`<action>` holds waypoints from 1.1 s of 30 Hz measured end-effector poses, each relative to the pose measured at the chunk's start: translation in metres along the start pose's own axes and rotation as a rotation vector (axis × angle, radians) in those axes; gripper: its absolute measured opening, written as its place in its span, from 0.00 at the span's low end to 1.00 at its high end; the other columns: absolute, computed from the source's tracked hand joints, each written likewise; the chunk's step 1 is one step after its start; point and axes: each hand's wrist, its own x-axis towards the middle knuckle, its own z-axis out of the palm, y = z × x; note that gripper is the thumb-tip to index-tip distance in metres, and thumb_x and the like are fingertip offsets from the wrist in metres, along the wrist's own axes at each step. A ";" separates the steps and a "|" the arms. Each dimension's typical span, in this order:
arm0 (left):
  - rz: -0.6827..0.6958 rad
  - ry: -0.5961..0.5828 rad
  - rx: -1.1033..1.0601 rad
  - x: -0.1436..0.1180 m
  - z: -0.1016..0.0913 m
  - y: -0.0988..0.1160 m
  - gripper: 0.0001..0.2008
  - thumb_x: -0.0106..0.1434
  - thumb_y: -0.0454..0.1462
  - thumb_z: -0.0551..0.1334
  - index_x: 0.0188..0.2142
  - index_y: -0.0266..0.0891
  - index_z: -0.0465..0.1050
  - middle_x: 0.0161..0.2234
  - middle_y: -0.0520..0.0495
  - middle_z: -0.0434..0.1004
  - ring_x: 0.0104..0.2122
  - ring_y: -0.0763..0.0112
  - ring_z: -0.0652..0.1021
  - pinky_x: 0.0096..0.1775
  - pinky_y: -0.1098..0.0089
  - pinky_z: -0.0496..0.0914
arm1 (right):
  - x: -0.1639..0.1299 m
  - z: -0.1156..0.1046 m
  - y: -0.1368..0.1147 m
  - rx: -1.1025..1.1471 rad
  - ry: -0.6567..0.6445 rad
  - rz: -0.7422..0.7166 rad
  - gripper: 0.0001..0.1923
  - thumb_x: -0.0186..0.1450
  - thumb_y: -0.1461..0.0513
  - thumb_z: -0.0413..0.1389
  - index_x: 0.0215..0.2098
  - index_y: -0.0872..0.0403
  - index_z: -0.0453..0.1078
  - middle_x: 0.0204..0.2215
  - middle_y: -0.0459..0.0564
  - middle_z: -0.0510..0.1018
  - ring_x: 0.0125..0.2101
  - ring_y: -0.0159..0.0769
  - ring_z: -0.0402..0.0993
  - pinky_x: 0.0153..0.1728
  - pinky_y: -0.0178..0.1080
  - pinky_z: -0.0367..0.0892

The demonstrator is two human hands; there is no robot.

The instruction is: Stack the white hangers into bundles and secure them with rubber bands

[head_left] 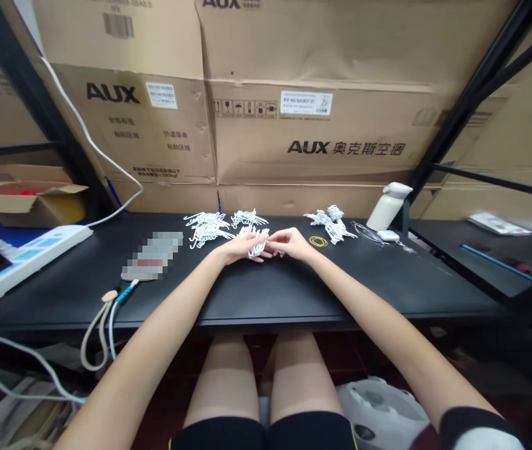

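Observation:
My left hand [240, 249] and my right hand [290, 244] meet over the middle of the black table [247, 294]. Together they hold a small bunch of white plastic clips [259, 246] between the fingers. Loose white clips [207, 228] lie in heaps just behind my left hand, and more [247, 218] sit further back. Another heap of white clips [329, 224] lies behind and to the right of my right hand. A yellow rubber band [317, 241] rests on the table beside my right hand.
Cardboard boxes [303, 131] stand stacked along the back. A white power strip [22, 259] with cables sits at the left edge. A white bottle-shaped device [387, 206] and a black shelf frame [462, 119] are at the right. A blurred flat item [152, 256] lies left of centre.

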 end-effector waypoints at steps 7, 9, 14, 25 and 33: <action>-0.004 0.015 0.038 0.002 0.004 -0.003 0.26 0.55 0.54 0.62 0.40 0.34 0.73 0.39 0.36 0.79 0.37 0.59 0.80 0.33 0.68 0.74 | 0.000 0.001 0.002 0.033 0.015 0.021 0.17 0.52 0.52 0.62 0.29 0.59 0.75 0.19 0.47 0.75 0.19 0.29 0.68 0.21 0.32 0.65; -0.011 0.027 0.068 0.003 0.006 -0.002 0.26 0.55 0.55 0.61 0.41 0.35 0.73 0.38 0.36 0.80 0.34 0.60 0.81 0.31 0.69 0.74 | 0.000 0.002 0.001 0.032 0.020 0.018 0.16 0.52 0.52 0.62 0.26 0.59 0.74 0.18 0.46 0.74 0.19 0.28 0.67 0.21 0.32 0.64; 0.007 0.066 0.107 0.005 0.010 -0.003 0.29 0.56 0.58 0.58 0.41 0.35 0.72 0.37 0.37 0.80 0.32 0.60 0.81 0.28 0.70 0.73 | -0.002 0.005 -0.001 -0.060 0.053 -0.034 0.16 0.55 0.52 0.60 0.25 0.58 0.73 0.18 0.46 0.74 0.18 0.29 0.66 0.21 0.33 0.63; 0.050 0.126 0.070 0.013 0.010 -0.008 0.25 0.57 0.57 0.58 0.32 0.36 0.68 0.24 0.46 0.75 0.19 0.72 0.75 0.25 0.69 0.72 | -0.001 0.006 0.001 -0.432 0.148 -0.306 0.13 0.62 0.55 0.56 0.25 0.56 0.73 0.22 0.47 0.76 0.22 0.31 0.67 0.28 0.34 0.63; 0.203 0.178 0.183 0.016 0.017 -0.007 0.22 0.57 0.56 0.58 0.26 0.39 0.62 0.18 0.55 0.63 0.15 0.77 0.68 0.21 0.71 0.69 | -0.001 0.005 -0.003 -0.511 0.142 -0.352 0.13 0.63 0.56 0.54 0.27 0.55 0.74 0.25 0.49 0.76 0.24 0.32 0.68 0.30 0.34 0.63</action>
